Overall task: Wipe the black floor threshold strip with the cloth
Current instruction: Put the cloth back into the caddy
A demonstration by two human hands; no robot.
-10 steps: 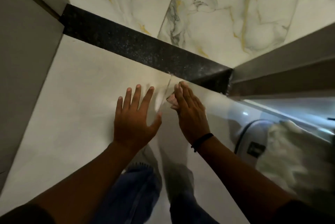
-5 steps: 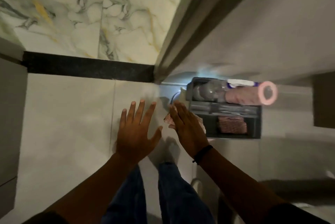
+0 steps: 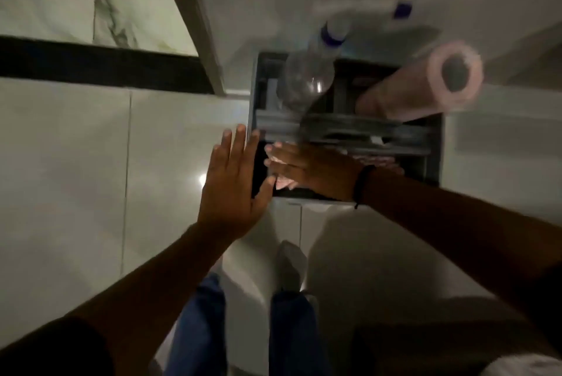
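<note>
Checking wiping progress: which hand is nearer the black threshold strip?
Left. The left hand is open, below the strip's right end; the right hand, with the cloth, is farther right over the caddy.

threshold strip (image 3: pixel 100 67): black, flat across floor between marble and pale tiles, upper left | cloth (image 3: pixel 284 182): pale pink, bunched under my right hand (image 3: pixel 310 172), well apart from strip

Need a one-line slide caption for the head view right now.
Right hand carries pale cloth over gray caddy; left hand open; black threshold strip lies far left.
</note>
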